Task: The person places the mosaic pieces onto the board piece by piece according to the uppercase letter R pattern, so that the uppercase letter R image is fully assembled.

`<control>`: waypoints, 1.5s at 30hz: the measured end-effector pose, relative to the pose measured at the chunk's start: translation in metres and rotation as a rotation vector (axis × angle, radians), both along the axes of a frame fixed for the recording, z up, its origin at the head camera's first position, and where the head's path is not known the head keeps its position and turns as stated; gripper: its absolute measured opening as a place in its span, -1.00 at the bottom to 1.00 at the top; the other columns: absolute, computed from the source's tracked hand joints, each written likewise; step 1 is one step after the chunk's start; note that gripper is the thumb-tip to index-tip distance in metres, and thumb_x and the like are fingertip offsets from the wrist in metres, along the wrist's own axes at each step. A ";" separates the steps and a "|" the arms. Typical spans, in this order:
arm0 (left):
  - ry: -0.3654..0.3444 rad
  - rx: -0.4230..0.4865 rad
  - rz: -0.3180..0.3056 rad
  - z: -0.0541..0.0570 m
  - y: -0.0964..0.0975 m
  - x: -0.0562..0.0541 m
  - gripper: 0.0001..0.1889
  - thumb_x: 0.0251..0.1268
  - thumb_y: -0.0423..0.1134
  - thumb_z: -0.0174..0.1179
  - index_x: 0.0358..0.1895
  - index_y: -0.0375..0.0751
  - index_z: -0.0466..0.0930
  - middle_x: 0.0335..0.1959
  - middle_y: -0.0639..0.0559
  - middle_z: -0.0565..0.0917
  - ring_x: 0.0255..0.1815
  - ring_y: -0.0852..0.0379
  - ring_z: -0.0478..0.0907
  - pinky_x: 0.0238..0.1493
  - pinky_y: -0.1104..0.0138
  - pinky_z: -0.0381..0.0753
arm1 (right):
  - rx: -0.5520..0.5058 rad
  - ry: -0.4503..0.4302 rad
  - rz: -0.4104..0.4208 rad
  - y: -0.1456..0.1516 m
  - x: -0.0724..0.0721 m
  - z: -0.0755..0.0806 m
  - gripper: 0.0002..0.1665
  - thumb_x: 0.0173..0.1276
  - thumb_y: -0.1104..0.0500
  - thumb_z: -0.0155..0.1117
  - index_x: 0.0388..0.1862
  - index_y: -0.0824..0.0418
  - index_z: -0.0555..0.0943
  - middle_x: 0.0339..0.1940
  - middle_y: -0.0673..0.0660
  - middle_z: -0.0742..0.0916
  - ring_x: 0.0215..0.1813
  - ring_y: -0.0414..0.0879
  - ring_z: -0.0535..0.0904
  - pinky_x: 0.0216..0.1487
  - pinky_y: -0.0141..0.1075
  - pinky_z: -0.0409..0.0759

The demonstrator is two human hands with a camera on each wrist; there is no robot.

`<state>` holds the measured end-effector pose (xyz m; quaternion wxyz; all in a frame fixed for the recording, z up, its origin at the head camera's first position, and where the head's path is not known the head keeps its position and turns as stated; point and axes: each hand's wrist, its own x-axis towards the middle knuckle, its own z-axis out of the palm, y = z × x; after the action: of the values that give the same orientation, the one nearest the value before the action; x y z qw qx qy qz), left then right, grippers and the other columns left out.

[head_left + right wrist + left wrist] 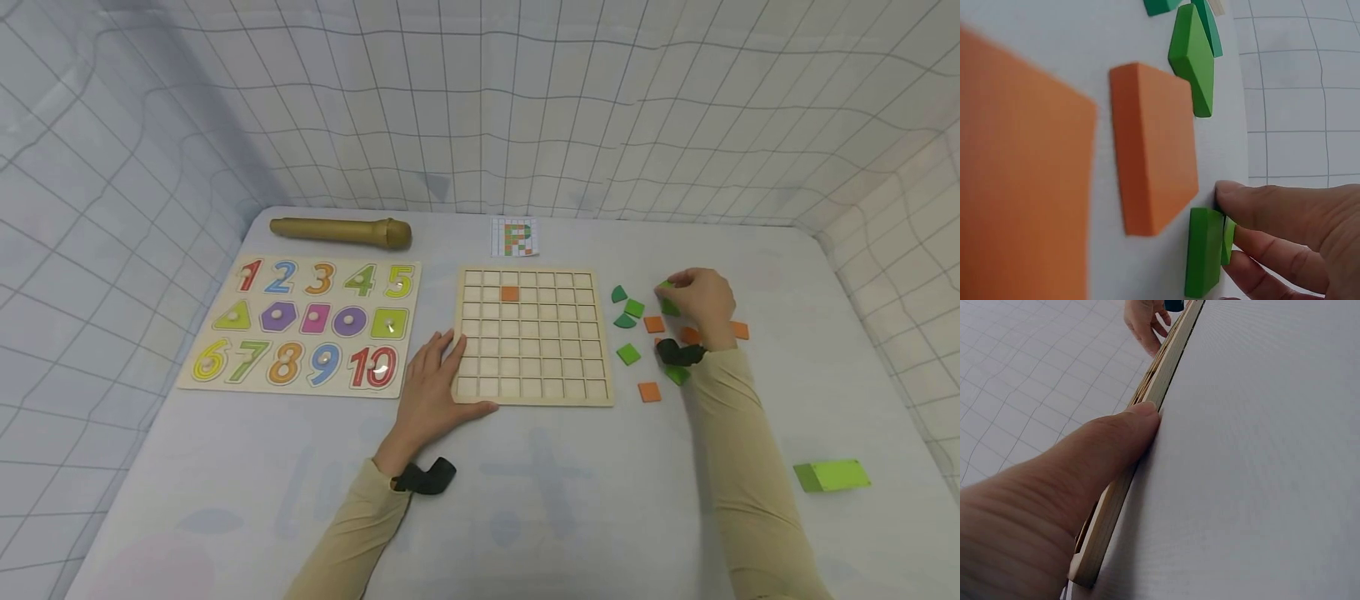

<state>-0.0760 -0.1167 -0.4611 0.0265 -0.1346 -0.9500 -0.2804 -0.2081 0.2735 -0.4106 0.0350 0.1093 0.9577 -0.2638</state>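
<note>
A wooden grid board (534, 402) lies in the middle, with one orange square tile (510, 293) in a cell of its second row. At the board's front left corner rests my left hand (429, 400), fingers spread along the left side. Its thumb (1113, 440) presses against the board's front edge (1107, 534). To the right of the board, my right hand (703, 298) pinches a green tile (1229, 240) between thumb and fingers. Another green tile (1200, 253) stands right beside that one, and an orange tile (1169, 150) lies close by.
Loose green and orange tiles (628, 354) are scattered right of the board. A small pattern card (515, 237) lies behind it. Left are a number puzzle (300, 331) with knobbed pieces and a gold-brown microphone-shaped object (341, 232). A green block (832, 476) sits at the front right.
</note>
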 end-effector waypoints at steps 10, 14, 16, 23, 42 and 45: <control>0.001 0.008 -0.004 0.000 0.001 0.000 0.13 -0.20 0.29 0.41 0.44 -0.27 0.16 0.46 -0.17 0.11 0.47 -0.11 -0.11 0.37 0.00 -0.08 | -0.079 0.117 0.001 -0.002 0.000 -0.006 -0.61 0.25 0.09 0.33 -0.06 0.33 0.56 -0.16 0.35 0.63 -0.27 0.17 0.53 -0.38 -0.15 0.39; -0.002 0.010 -0.008 0.000 0.001 0.000 0.13 -0.19 0.29 0.40 0.44 -0.27 0.16 0.46 -0.17 0.10 0.47 -0.11 -0.12 0.37 0.00 -0.09 | -0.134 0.177 0.003 -0.012 0.001 -0.006 -0.63 0.26 0.09 0.34 -0.08 0.33 0.59 -0.16 0.34 0.65 -0.24 0.16 0.54 -0.38 -0.19 0.39; -0.004 0.009 -0.009 0.000 0.001 0.001 0.12 -0.19 0.30 0.40 0.44 -0.27 0.16 0.46 -0.17 0.10 0.47 -0.11 -0.12 0.37 0.00 -0.10 | -0.157 0.200 0.014 -0.020 0.002 -0.005 -0.62 0.25 0.07 0.35 -0.10 0.34 0.60 -0.17 0.33 0.66 -0.23 0.14 0.54 -0.39 -0.22 0.39; 0.003 0.011 -0.005 -0.001 0.002 0.001 0.13 -0.20 0.29 0.40 0.44 -0.26 0.16 0.45 -0.17 0.11 0.46 -0.12 -0.10 0.37 0.00 -0.09 | -0.198 0.257 0.118 -0.059 0.002 0.004 -0.63 0.20 0.02 0.41 -0.23 0.31 0.61 -0.31 0.22 0.68 -0.40 -0.01 0.54 -0.48 -0.30 0.38; 0.009 -0.012 -0.004 0.001 0.001 -0.001 0.12 -0.19 0.30 0.40 0.44 -0.27 0.17 0.45 -0.19 0.12 0.45 -0.14 -0.07 0.37 0.00 -0.08 | -0.271 0.176 0.436 -0.161 0.003 0.003 -0.74 0.15 0.00 0.45 -0.36 0.16 0.68 -0.40 0.05 0.71 -0.37 -0.06 0.57 -0.43 -0.24 0.44; 0.013 -0.001 -0.002 0.001 0.001 0.000 0.12 -0.19 0.29 0.40 0.43 -0.27 0.17 0.45 -0.19 0.12 0.45 -0.14 -0.07 0.37 0.00 -0.08 | -0.269 0.128 0.452 -0.170 0.002 0.001 -0.76 0.13 0.00 0.46 -0.38 0.14 0.68 -0.43 0.03 0.70 -0.39 -0.07 0.56 -0.41 -0.24 0.43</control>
<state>-0.0764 -0.1162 -0.4602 0.0324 -0.1374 -0.9499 -0.2789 -0.2059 0.1030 -0.4094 0.0466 -0.1296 0.9145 -0.3803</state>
